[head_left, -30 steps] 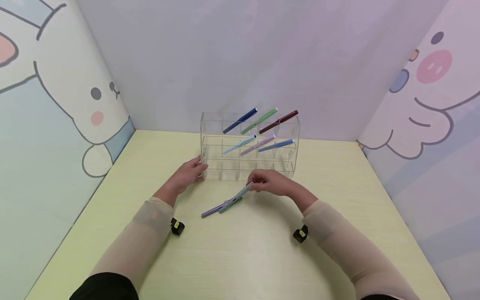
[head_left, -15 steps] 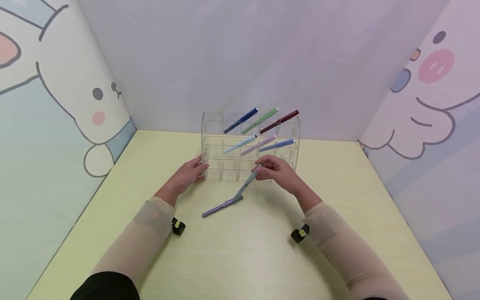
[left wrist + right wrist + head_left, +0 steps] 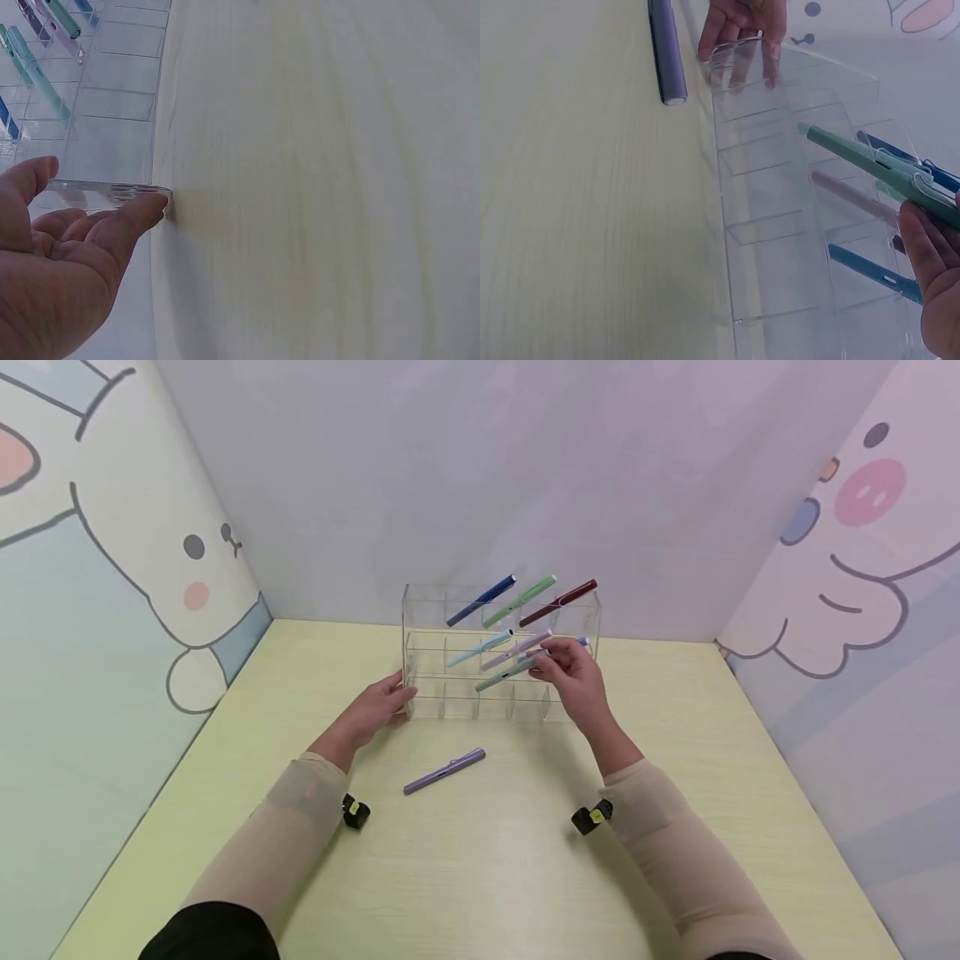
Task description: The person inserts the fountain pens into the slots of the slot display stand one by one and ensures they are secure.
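A clear acrylic pen rack [image 3: 423, 610] with tiered compartments stands on the table. My left hand [image 3: 375, 708] grips its left side panel, thumb inside and fingers outside in the left wrist view. My right hand [image 3: 573, 681] pinches a grey-green pen [image 3: 504, 674] near its cap end, tilted in front of the middle and lowest tiers. Dark blue [image 3: 482, 601], green and dark red pens slant in the top tier. Light blue [image 3: 480, 648], lilac and blue pens sit in the middle tier, the blue one partly behind my right hand. A purple pen [image 3: 445, 772] lies on the table.
The pale wooden table [image 3: 480, 877] runs back to a plain wall [image 3: 450, 468] close behind the rack. Panels with cartoon animals rise along both sides. A small black wrist camera [image 3: 356, 812] hangs at the left sleeve, another [image 3: 592, 817] at the right.
My right hand has lifted the grey-green pen off the purple pen and carried it up and right to the rack, turning it flatter. My left hand has stayed on the rack.
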A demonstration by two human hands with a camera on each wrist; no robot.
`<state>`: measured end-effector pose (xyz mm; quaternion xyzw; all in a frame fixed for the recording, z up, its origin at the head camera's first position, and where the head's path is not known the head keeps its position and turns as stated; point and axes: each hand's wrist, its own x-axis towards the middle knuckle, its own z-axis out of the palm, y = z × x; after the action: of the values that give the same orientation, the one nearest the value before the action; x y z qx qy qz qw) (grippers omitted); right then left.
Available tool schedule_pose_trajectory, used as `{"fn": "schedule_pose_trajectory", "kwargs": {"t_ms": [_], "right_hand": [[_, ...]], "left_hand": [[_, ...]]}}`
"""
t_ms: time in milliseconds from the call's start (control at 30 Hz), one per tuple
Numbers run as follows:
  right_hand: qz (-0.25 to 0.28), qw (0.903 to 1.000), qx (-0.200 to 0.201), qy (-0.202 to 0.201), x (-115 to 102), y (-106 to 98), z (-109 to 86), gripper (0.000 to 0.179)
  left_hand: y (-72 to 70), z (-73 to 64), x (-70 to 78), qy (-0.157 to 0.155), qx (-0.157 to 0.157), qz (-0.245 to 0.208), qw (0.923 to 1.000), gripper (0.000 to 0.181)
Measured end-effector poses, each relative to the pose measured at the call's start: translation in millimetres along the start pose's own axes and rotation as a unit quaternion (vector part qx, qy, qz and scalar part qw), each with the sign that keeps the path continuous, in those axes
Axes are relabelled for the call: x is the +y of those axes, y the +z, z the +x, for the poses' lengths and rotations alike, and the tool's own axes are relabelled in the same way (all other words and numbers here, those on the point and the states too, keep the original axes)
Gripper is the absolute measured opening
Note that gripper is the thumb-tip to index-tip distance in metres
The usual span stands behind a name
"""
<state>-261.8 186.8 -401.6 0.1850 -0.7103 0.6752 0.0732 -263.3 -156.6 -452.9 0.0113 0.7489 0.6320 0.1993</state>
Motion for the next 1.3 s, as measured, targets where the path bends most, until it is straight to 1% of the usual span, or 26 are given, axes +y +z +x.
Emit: {"fn": "schedule_pose_trajectory", "kwargs": {"t_ms": [233, 500, 600, 733, 933, 1067, 1300], "right_hand": [[-0.042, 0.999, -0.008, 0.014, 11, 10, -1.3, 0.044], [-0.04, 0.9982, -0.019, 0.041, 19, 19, -3.4, 0.037], [-0.043, 0.9971, -0.025, 0.058, 19, 23, -4.3, 0.036], [-0.045, 0.9958, -0.04, 0.069, 22, 27, -4.9, 0.034], [-0.078, 0.9928, -0.063, 0.065, 29, 31, -4.4, 0.028], [-0.102, 0.991, -0.066, 0.056, 34, 33, -3.8, 0.025], [-0.136, 0.9865, -0.073, 0.055, 33, 36, -3.9, 0.02]], "left_hand": [[-0.5, 0.8, -1.9, -0.002, 0.002, 0.0, 1.0, 0.065], [-0.9, 2.8, -3.5, 0.004, -0.007, -0.002, 1.0, 0.067], [-0.8, 2.6, -3.4, 0.003, -0.005, -0.002, 1.0, 0.067], [-1.2, 2.4, -3.3, 0.0, -0.003, -0.004, 1.0, 0.067], [-1.7, 4.1, -4.4, -0.002, -0.002, -0.005, 1.0, 0.067], [-2.1, 4.4, -4.9, 0.0, -0.004, -0.006, 1.0, 0.067], [-2.3, 2.4, -3.3, 0.0, -0.001, -0.005, 1.0, 0.066]]}}
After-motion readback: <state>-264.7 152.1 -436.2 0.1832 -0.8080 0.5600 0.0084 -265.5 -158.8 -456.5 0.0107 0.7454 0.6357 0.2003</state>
